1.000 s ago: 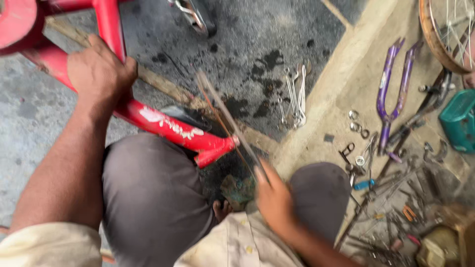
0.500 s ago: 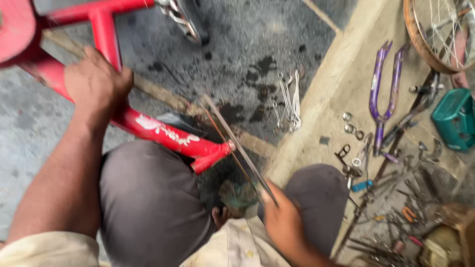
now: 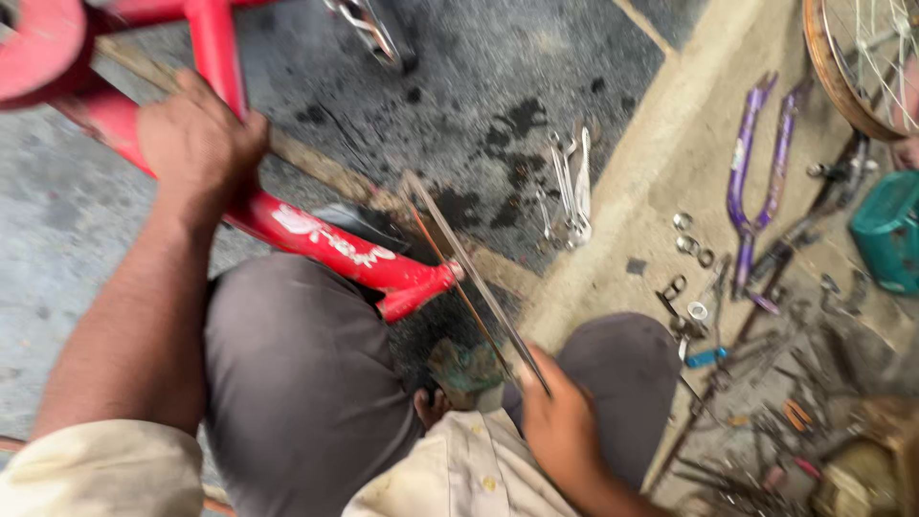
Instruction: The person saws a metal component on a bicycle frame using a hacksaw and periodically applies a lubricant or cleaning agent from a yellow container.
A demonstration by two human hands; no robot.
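The left hand (image 3: 196,144) clamps the red bicycle frame (image 3: 316,239) while the right hand (image 3: 560,426) grips a hacksaw (image 3: 469,278), seemingly sawing the unsevered tube end.

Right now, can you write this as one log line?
left hand: gripping red bike frame | right hand: holding hacksaw at frame end | wrenches on floor

Spanners (image 3: 571,187) on stained dark floor. Purple fork (image 3: 754,177) on concrete strip, washers (image 3: 691,236) just beside. Teal box (image 3: 885,230) right edge. Wheel (image 3: 857,62) top right.
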